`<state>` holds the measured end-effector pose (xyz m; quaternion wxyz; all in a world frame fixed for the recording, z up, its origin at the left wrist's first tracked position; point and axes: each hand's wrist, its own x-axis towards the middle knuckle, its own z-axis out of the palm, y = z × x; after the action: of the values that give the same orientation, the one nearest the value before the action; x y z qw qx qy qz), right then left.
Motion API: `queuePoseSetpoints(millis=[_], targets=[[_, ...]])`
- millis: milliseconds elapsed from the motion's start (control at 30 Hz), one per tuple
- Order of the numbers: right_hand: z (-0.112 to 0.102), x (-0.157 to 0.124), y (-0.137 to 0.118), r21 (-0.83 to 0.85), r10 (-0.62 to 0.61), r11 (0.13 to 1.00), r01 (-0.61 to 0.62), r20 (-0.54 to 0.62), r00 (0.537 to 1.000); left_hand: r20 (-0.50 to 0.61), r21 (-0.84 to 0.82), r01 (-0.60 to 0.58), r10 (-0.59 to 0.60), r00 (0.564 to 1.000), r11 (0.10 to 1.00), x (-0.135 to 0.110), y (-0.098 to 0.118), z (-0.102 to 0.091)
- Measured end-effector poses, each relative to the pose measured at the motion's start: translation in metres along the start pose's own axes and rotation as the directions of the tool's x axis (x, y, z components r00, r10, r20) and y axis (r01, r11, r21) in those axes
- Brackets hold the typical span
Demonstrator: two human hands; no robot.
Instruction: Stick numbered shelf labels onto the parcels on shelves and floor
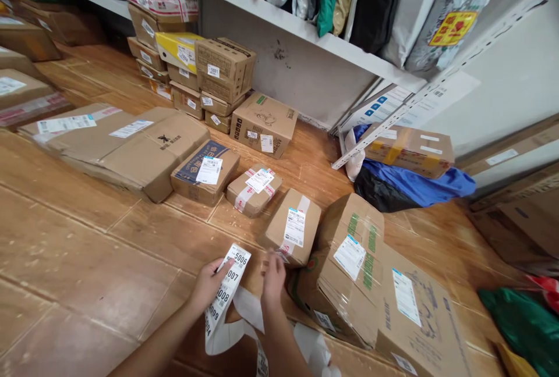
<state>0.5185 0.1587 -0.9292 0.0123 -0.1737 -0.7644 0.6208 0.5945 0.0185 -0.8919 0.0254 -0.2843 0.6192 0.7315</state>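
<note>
My left hand is closed on a white strip of numbered stickers reading 5006, 5007, 5008, which hangs down toward me. My right hand is beside it, fingers pinched near the corner of a small cardboard parcel with a white shipping label; whether it holds a sticker is too small to tell. Loose white backing paper trails under both wrists.
Several labelled cardboard parcels lie in a row on the wooden floor. Larger boxes sit at right, stacked boxes under a white shelf holding bagged parcels. A blue and black bag lies by the wall.
</note>
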Motion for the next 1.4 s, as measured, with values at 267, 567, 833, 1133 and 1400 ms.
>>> queuePoseSetpoints(millis=[267, 567, 833, 1133, 1400], targets=[[0.034, -0.013, -0.049, 0.098, -0.072, 0.995, 0.021, 0.548, 0.834, -0.106, -0.160, -0.065, 0.048, 0.993, 0.985, 0.021, 0.015, -0.003], [0.072, -0.002, -0.056, 0.033, -0.044, 0.999, 0.029, 0.653, 0.756, -0.234, -0.223, -0.072, 0.018, 0.972, 0.972, 0.038, 0.027, -0.023], [0.116, 0.005, -0.051, -0.066, -0.013, 0.995, 0.070, 0.634, 0.773, -0.366, -0.158, -0.007, -0.052, 0.929, 0.987, 0.043, 0.019, -0.049], [0.147, 0.064, -0.044, -0.198, 0.028, 0.980, -0.030, -0.009, 1.000, -0.205, -0.139, 0.072, -0.100, 0.974, 0.988, 0.015, -0.001, -0.035], [0.167, 0.054, -0.034, -0.168, 0.147, 0.966, -0.198, -0.275, 0.950, -0.172, -0.236, 0.118, -0.161, 0.972, 0.964, -0.006, 0.010, -0.038]])
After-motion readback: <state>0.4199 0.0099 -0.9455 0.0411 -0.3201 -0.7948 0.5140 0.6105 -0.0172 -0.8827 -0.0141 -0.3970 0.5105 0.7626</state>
